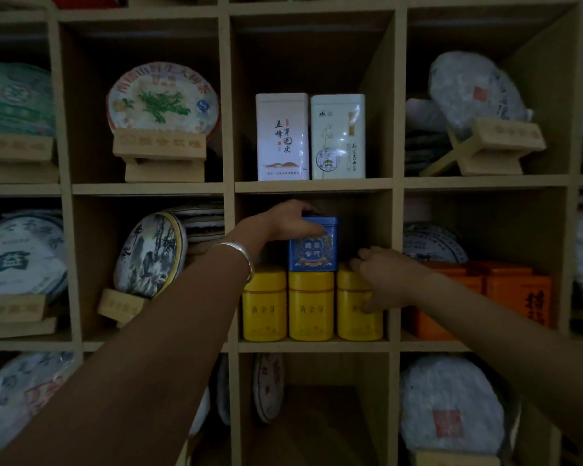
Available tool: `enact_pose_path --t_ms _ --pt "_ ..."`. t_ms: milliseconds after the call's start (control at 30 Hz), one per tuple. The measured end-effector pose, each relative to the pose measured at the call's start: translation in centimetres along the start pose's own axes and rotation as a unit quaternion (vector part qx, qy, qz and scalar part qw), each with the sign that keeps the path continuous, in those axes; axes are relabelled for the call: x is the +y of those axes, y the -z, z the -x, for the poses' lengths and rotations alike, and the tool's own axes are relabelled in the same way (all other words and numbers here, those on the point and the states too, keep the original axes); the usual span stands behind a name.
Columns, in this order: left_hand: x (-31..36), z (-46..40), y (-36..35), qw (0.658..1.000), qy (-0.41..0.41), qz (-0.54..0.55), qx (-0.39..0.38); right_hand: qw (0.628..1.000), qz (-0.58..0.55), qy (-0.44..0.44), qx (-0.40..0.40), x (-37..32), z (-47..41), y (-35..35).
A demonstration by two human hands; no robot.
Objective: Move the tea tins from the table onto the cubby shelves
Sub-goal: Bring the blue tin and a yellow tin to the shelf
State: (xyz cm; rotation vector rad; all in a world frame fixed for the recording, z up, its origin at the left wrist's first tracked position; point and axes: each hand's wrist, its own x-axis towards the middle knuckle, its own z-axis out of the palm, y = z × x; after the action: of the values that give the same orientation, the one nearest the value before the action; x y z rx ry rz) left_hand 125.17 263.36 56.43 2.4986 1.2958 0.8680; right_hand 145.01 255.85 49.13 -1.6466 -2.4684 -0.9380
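Observation:
A blue square tea tin [313, 250] stands on top of the middle of three yellow tins [311, 306] in the centre cubby [313, 345]. My left hand [285, 222] grips the blue tin from its top left, fingers curled over the lid. My right hand [386, 277] rests on the right yellow tin [354, 317], thumb on its front and fingers over its top. Two white tins [281, 137] [338, 137] stand side by side in the cubby above.
Wrapped round tea cakes on wooden stands [164, 102] fill the neighbouring cubbies. Orange boxes [515, 294] sit in the cubby to the right. The cubby below the centre holds upright tea cakes [268, 386] at its left. Wooden dividers [397, 264] separate every compartment.

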Motion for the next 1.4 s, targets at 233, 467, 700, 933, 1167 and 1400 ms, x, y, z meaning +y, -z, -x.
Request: enact_pose_path --t_ms 233,467,700,933,1167,1400 --pt "0.1 0.0 0.1 1.0 -0.003 -0.009 -0.008 1.0 0.0 0.001 0.002 0.0 0.1 -0.2" --pt "0.8 0.3 1.0 1.0 -0.013 0.007 0.003 1.0 0.0 0.004 0.006 -0.1 0.4 -0.3" --pt "1.5 2.5 1.2 0.998 -0.027 -0.039 0.049 0.998 -0.028 0.002 0.056 -0.3 1.2 -0.2" --pt "-0.2 10.0 -1.2 0.958 -0.113 -0.098 0.243 0.968 -0.103 -0.02 0.229 -0.9 6.1 -2.0" --pt "-3.1 18.1 -15.0 0.974 -0.042 -0.115 0.191 0.977 -0.112 -0.025 0.181 -4.9 11.1 -8.2" --pt "-4.1 18.3 -19.5 0.974 0.023 -0.183 0.129 0.982 -0.121 -0.007 0.148 -6.5 11.8 -10.2"
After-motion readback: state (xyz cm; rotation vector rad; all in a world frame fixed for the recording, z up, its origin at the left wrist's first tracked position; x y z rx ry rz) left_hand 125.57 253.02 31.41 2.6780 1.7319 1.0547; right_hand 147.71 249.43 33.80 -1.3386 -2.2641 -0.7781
